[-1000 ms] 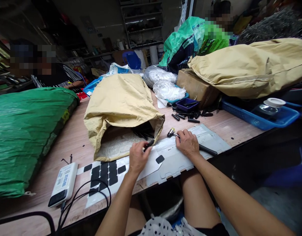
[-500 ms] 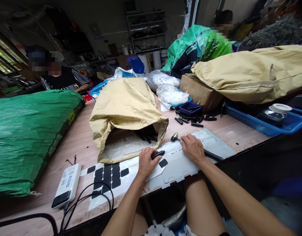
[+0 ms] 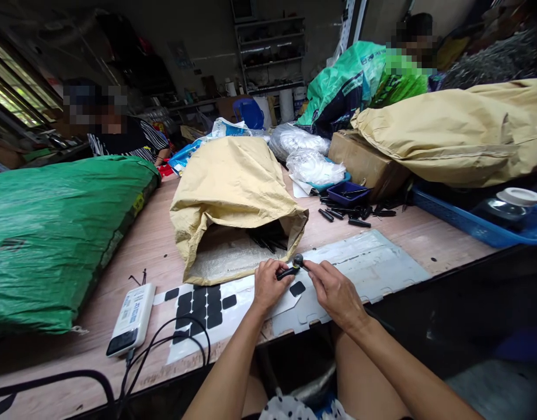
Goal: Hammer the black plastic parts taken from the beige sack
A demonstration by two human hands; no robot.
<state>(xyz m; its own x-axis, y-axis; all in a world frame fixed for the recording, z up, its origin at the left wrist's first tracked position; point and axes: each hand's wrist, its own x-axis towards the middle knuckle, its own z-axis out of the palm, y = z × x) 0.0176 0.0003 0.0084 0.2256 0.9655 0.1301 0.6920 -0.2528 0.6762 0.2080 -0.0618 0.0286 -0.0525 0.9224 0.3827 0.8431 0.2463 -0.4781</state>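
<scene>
- Left hand (image 3: 269, 284), grip closed on a black piece (image 3: 286, 273), at the sack's (image 3: 236, 186) five o'clock.
- Right hand (image 3: 338, 293) grips a hammer (image 3: 298, 260), its head moved from two o'clock to the piece's tip.

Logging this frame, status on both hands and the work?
Left hand gripping slim black cylindrical piece. Right hand holding small round-headed hammer, head at piece's end. No obstruction visible between them.
</scene>
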